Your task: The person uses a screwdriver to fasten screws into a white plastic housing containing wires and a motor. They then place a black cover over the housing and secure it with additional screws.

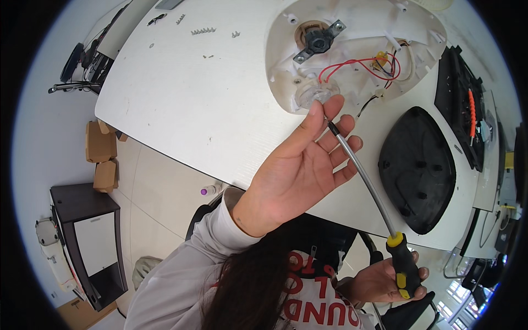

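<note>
A long screwdriver point(363, 168) with a black and yellow handle slants from lower right up to the middle. My right hand point(382, 280) is wrapped round its handle. My left hand point(302, 165) lies palm up, thumb and index finger pinched together beside the dark tip; whatever sits between them is too small to make out. Just beyond those fingertips is a clear round plastic part point(311, 94) in a white plastic housing point(280, 60). Inside the housing are a black round part with a metal bracket point(320, 42), red wires point(360, 61) and a yellow component point(379, 60).
A black oval cover point(418, 165) lies on the white table point(181, 93), right of my hands. Beyond it is an open black tool case point(454, 93) with an orange coiled piece point(472, 115). Several small screws point(203, 31) lie at the far left. Cardboard boxes point(102, 143) stand past the table's left edge.
</note>
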A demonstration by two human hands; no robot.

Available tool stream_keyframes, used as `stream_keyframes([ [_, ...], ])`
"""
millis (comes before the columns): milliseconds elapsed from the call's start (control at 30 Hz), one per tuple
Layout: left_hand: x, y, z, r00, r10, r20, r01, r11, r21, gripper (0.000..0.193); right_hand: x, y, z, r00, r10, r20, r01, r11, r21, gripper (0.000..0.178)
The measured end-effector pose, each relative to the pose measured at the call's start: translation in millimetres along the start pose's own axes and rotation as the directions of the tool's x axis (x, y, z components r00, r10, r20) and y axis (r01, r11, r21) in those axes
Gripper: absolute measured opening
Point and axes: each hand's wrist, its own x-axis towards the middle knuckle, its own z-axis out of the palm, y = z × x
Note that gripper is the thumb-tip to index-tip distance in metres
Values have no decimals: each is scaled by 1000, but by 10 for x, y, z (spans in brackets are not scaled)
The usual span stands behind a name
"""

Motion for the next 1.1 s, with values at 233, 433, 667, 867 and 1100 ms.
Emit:
stream_keyframes([
  [233,-20,8,17,999,20,40,-22,999,47,27,-22,6,21,999,4,-44,-3,1000,17,20],
  [433,-25,2,23,999,26,33,-27,999,22,28,-24,18,23,1000,13,-6,-13,1000,25,17],
  [667,-15,-3,11,995,60,85,-64,997,40,29,-34,13,64,1000,6,-25,-6,1000,-10,19],
  [867,-13,-5,25,988,136,74,-145,982,122,28,-32,11,94,999,-45,3,45,999,-18,25],
  [1100,19,-12,-22,984,179,16,-179,976,125,26,-61,-43,-129,966,-56,254,71,996,-51,20],
])
